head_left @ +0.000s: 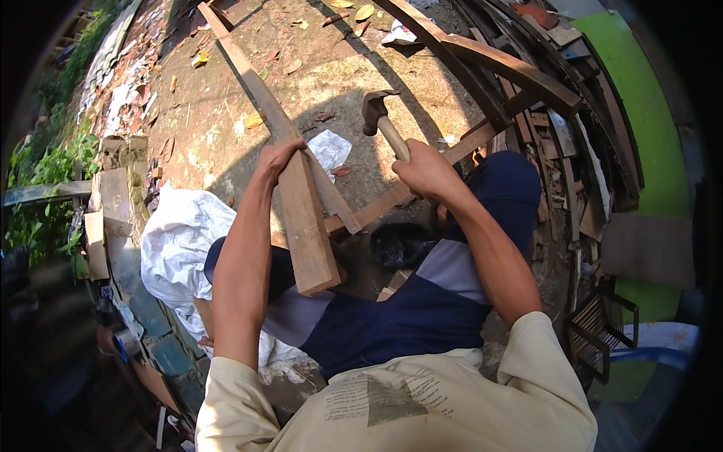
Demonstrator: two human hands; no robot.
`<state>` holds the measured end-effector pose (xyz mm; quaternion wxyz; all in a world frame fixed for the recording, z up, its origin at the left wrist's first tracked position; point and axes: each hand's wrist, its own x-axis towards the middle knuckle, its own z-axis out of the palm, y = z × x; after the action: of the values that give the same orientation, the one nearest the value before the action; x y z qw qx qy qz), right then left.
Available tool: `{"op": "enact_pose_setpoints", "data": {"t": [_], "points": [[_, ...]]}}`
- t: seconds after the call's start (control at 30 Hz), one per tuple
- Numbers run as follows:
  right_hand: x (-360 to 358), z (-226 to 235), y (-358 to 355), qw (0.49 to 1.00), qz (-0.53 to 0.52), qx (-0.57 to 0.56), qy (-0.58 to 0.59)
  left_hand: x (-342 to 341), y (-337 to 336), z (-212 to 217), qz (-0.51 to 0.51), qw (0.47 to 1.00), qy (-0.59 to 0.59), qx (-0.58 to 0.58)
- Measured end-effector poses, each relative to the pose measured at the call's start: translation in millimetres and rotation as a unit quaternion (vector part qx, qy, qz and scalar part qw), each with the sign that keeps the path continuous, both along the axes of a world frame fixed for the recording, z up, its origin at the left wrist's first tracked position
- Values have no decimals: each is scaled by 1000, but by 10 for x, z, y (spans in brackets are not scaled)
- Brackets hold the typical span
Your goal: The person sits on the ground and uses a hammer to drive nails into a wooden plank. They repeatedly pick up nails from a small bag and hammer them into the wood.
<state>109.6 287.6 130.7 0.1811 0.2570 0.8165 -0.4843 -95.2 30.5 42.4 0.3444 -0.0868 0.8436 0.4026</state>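
My left hand (280, 160) is wrapped round a thick wooden beam (307, 230), whose near end points toward my lap. A longer, thinner plank (248, 75) meets the beam at my hand and runs off to the far left. In my right hand (429, 173) is a claw hammer (384, 124), gripped by its pale wooden handle; its dark head is raised, apart from the beam. Beneath the near part of the beam, a narrow wooden strip (395, 200) crosses from between my knees toward the right.
Dark curved timbers (512, 68) and stacked scrap wood line the right, before a green panel (640, 113). A white sack (181, 241) lies by my left knee. Between my legs is a black plastic bag (401, 245). Dry leaves and a crumpled white sheet (330, 151) lie on the ground.
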Motion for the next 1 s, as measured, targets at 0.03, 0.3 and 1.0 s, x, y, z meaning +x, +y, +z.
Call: {"op": "enact_pose_setpoints", "data": {"t": [0.03, 0.3, 1.0], "points": [[-5, 14, 18, 1000, 0, 3, -2, -5, -14, -13, 2, 1000, 0, 13], [-73, -173, 149, 999, 34, 31, -23, 350, -110, -134, 156, 961, -73, 215], [-276, -415, 153, 992, 107, 63, 11, 863, -241, -347, 207, 619, -302, 694]]}}
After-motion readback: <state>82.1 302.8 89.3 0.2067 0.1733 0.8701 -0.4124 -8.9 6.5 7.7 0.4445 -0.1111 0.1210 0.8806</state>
